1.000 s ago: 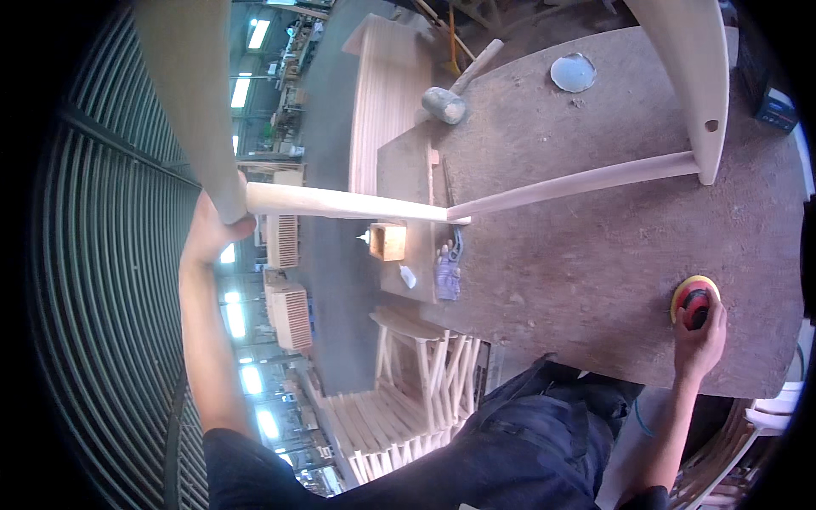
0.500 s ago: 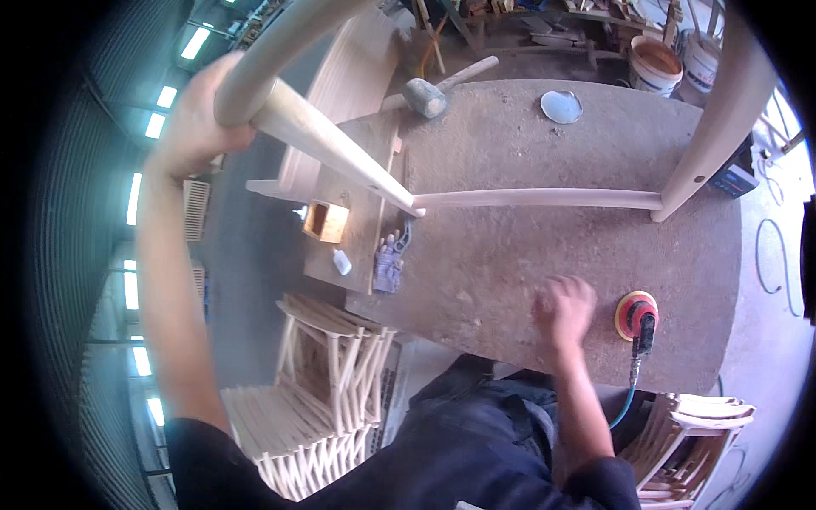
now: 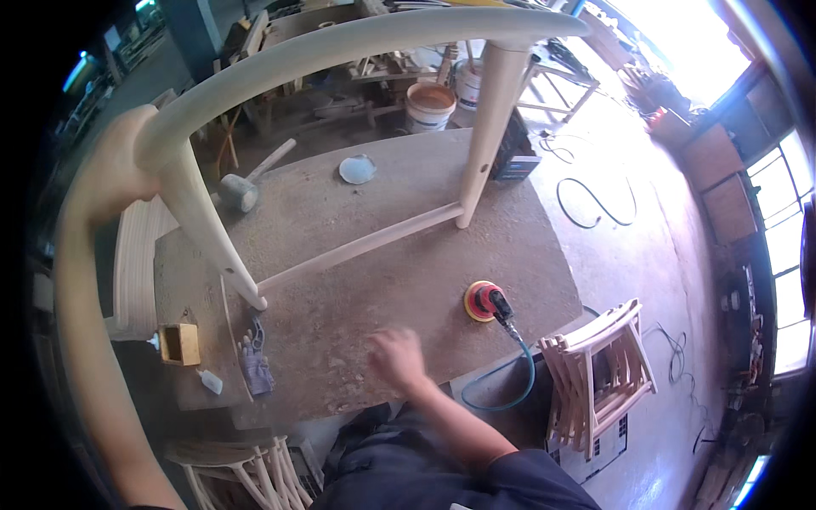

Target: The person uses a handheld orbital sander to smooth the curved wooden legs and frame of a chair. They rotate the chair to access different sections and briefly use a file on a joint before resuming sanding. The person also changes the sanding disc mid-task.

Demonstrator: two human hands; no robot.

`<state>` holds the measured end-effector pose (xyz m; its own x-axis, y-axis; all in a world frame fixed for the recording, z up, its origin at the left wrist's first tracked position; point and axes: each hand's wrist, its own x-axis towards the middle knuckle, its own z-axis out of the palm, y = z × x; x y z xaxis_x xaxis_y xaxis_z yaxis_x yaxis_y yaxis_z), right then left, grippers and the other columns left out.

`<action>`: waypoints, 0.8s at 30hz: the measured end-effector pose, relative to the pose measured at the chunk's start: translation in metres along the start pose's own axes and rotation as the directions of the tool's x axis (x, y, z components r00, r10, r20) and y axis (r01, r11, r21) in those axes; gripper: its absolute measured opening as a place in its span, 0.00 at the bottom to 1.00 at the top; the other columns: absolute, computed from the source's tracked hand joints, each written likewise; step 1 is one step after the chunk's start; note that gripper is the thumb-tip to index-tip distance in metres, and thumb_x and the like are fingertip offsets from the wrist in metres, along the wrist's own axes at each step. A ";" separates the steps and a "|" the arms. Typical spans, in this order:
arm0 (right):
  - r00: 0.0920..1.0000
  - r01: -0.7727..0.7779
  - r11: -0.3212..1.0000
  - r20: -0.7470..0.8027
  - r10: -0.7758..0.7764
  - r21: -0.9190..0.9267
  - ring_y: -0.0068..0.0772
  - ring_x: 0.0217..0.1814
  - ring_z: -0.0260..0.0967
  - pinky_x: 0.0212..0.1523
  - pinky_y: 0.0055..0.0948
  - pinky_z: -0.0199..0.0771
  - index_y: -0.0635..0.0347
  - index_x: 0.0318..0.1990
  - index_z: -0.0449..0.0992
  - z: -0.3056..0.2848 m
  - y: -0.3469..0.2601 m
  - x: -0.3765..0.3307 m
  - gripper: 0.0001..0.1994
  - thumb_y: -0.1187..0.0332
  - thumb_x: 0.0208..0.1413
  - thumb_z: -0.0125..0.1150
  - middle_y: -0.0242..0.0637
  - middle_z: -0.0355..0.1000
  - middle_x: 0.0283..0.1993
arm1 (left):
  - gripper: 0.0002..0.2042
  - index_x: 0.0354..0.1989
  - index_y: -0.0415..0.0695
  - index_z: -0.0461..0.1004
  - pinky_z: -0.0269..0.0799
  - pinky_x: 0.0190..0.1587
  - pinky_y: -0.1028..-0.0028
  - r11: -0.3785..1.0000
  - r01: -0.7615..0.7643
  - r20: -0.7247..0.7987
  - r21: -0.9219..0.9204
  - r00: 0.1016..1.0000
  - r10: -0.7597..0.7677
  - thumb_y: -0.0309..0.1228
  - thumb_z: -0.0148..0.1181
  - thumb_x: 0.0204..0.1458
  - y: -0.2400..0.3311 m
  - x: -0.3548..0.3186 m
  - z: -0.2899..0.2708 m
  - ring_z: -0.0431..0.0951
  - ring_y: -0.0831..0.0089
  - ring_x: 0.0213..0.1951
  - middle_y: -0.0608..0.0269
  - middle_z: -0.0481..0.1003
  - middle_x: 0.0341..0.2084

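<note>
Left grip (image 3: 115, 174): my fingers wrap the curved top rail of the chair frame (image 3: 340, 42), closed firmly around it.
Right grip (image 3: 398, 357): open, empty, blurred over the desk (image 3: 374, 212).
Chair frame: legs standing on the desk.
Technique: I keep the rail steady so both legs stay planted.
Orbital sander (image 3: 484, 301): near my right hand.
</note>
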<state>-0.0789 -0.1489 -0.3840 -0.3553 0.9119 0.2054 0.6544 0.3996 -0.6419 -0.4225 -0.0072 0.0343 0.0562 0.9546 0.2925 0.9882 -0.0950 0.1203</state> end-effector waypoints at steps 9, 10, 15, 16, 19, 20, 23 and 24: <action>0.907 -0.404 0.808 -0.303 0.292 -0.428 0.55 0.71 0.63 0.71 0.51 0.64 0.45 0.66 0.71 -0.088 0.197 -0.010 0.39 0.63 0.41 0.78 0.44 0.68 0.67 | 0.28 0.47 0.40 0.76 0.80 0.38 0.64 0.977 0.211 0.252 -0.030 0.948 -0.197 0.26 0.74 0.30 0.007 0.035 -0.008 0.79 0.57 0.47 0.53 0.76 0.42; 0.909 -0.405 0.819 -0.279 0.310 -0.408 0.55 0.70 0.65 0.69 0.50 0.67 0.44 0.67 0.71 -0.086 0.211 -0.011 0.39 0.63 0.41 0.78 0.44 0.69 0.66 | 0.28 0.47 0.40 0.75 0.80 0.40 0.63 0.976 0.212 0.219 -0.038 0.955 -0.199 0.25 0.74 0.30 0.011 0.035 -0.005 0.79 0.57 0.48 0.54 0.76 0.41; 0.926 -0.375 0.899 -0.057 0.372 -0.226 0.54 0.63 0.71 0.59 0.46 0.78 0.43 0.66 0.71 -0.111 0.239 0.009 0.39 0.63 0.42 0.78 0.45 0.72 0.62 | 0.29 0.49 0.40 0.74 0.76 0.52 0.59 0.972 0.146 0.239 0.181 0.953 -0.188 0.22 0.71 0.32 -0.016 0.032 -0.010 0.79 0.55 0.48 0.55 0.76 0.43; 0.927 -0.370 0.908 -0.009 0.376 -0.194 0.54 0.63 0.71 0.57 0.46 0.79 0.43 0.66 0.71 -0.122 0.232 0.014 0.38 0.62 0.43 0.78 0.45 0.72 0.62 | 0.30 0.52 0.40 0.73 0.74 0.55 0.59 0.950 0.243 0.191 0.197 0.941 -0.280 0.22 0.70 0.33 -0.006 0.034 -0.009 0.79 0.54 0.50 0.54 0.76 0.45; 0.948 -0.307 0.942 0.045 0.316 -0.136 0.54 0.61 0.72 0.54 0.48 0.80 0.42 0.63 0.73 -0.144 0.231 0.007 0.34 0.62 0.45 0.77 0.45 0.73 0.59 | 0.34 0.60 0.42 0.71 0.70 0.62 0.59 0.900 0.404 0.082 0.163 0.903 -0.421 0.23 0.68 0.36 0.015 0.039 0.010 0.77 0.53 0.56 0.52 0.75 0.52; 0.965 -0.256 0.965 0.041 0.258 -0.058 0.55 0.60 0.72 0.54 0.48 0.80 0.41 0.62 0.73 -0.146 0.238 0.001 0.33 0.63 0.45 0.77 0.45 0.74 0.58 | 0.35 0.63 0.43 0.71 0.69 0.64 0.59 0.914 0.385 0.059 0.129 0.917 -0.395 0.24 0.68 0.37 0.015 0.039 0.012 0.75 0.53 0.59 0.51 0.75 0.55; 0.979 -0.198 0.970 0.070 0.190 0.140 0.57 0.53 0.77 0.48 0.50 0.81 0.39 0.59 0.74 -0.159 0.252 0.002 0.29 0.63 0.47 0.76 0.46 0.75 0.55 | 0.39 0.69 0.46 0.67 0.66 0.68 0.60 0.944 0.323 -0.056 0.073 0.946 -0.319 0.29 0.68 0.41 0.047 0.051 0.039 0.70 0.54 0.66 0.51 0.72 0.63; 0.969 -0.240 0.947 0.121 0.218 0.216 0.58 0.51 0.78 0.47 0.51 0.81 0.39 0.59 0.74 -0.161 0.253 0.004 0.29 0.63 0.48 0.75 0.46 0.74 0.55 | 0.41 0.71 0.47 0.66 0.64 0.69 0.60 0.951 0.302 -0.101 0.069 0.950 -0.294 0.30 0.69 0.42 0.065 0.059 0.047 0.68 0.55 0.69 0.51 0.71 0.65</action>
<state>0.1929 -0.0292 -0.4269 -0.2821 0.9589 -0.0300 0.5607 0.1394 -0.8162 -0.3483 0.0565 0.0145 -0.2516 0.9069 0.3380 0.9665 0.2170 0.1373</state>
